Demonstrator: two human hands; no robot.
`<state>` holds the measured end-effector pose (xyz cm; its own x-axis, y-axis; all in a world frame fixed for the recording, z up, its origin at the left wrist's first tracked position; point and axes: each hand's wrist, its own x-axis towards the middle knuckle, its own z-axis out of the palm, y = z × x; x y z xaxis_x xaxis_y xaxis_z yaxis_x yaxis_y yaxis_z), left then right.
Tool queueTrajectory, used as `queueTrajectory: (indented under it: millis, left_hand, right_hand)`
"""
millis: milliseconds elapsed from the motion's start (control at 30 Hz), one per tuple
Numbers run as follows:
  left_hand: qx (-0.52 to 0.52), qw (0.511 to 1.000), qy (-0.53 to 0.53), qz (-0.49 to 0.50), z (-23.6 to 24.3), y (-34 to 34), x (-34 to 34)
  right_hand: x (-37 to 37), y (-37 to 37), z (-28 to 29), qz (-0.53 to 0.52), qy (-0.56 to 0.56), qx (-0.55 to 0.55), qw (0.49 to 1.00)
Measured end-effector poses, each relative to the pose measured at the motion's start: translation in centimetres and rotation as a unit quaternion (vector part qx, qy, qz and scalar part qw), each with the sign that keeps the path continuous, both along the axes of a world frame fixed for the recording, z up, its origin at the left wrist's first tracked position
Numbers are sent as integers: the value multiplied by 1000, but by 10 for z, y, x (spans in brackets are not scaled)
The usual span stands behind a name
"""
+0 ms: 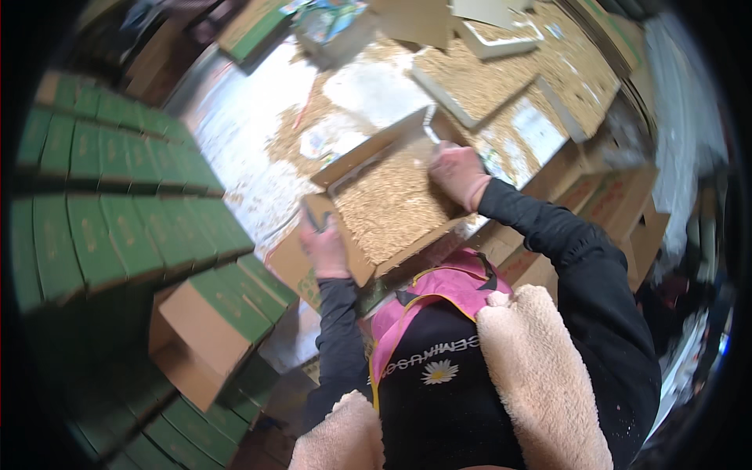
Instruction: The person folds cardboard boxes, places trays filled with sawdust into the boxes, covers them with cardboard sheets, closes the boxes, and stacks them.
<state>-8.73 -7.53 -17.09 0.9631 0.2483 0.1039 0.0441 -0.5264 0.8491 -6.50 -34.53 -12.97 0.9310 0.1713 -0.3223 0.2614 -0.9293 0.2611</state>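
In front of me on the table is an open cardboard box, tilted in view. Loose tan, grain-like pieces fill it, and a pale liner or tray edge shows at its far right corner. My left hand grips the box's left wall, with a flap beside it. At the right side my right hand is closed over the wall, its fingertips partly hidden. Motion blurs both hands slightly.
Green-topped boxes stand stacked in rows at the left, with an open one lying nearest. Scattered tan pieces and shallow white trays cover the table's far side. Flattened cardboard lies to my right, near plastic sheeting.
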Motion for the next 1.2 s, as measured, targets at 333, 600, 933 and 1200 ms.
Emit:
queueTrajectory:
  millis: [333, 600, 933, 1200]
  left_hand:
    - [-206, 973, 68, 84, 46, 71, -29]
    - [-142, 978, 52, 146, 15, 96, -38]
    - [-133, 972, 70, 183, 17, 96, -42]
    - [-126, 966, 66, 215, 32, 53, -33]
  right_hand:
    - [-133, -152, -122, -261, -187, 165, 933]
    - [-10, -84, -171, 11, -124, 301, 945]
    - [242, 0, -158, -102, -226, 158, 956]
    - [229, 138, -137, 435, -87, 322, 836]
